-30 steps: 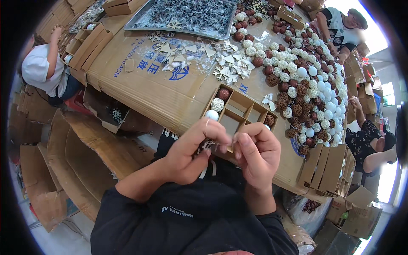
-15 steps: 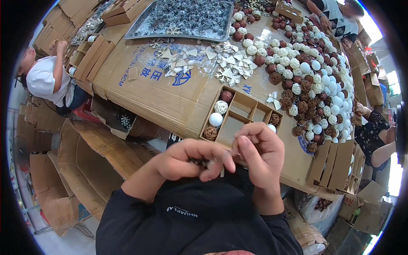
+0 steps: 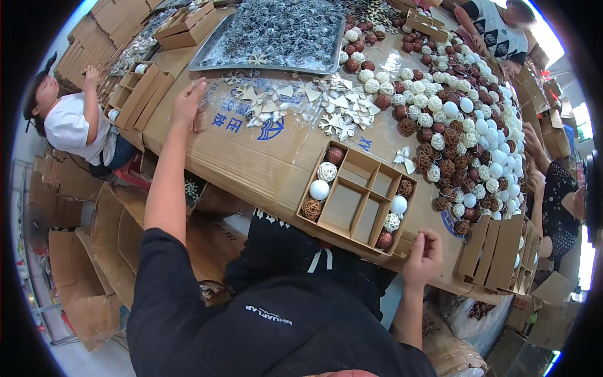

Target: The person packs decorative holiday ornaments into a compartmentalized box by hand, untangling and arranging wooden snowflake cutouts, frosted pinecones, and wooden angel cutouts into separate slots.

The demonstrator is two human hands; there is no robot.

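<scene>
My left hand (image 3: 190, 100) is stretched out over the cardboard-covered table, near the lower left corner of the metal tray (image 3: 200, 61). Its fingers are extended and I see nothing in them. At the table's front edge, my right hand (image 3: 424, 259) is raised with fingers loosely bent and thumb apart, holding nothing visible. Just left of it sits a divided cardboard box (image 3: 353, 237). Dark red, white and brown balls, some woven, fill its left and right columns, including a brown woven ball (image 3: 311, 208) and a smooth white ball (image 3: 319, 190). Its middle compartments show bare cardboard.
Silvery-dark small pieces fill the tray. Flat pale wooden cutouts (image 3: 347, 112) lie below it, with a big spread of mixed balls (image 3: 461, 132) to the right. More divided boxes (image 3: 496, 251) stand at the right and left edges. Other people (image 3: 72, 122) sit around the table.
My hands were together in front of the box and have parted. The left reached far left over the table; the right moved right and down. The box's right column is now uncovered.
</scene>
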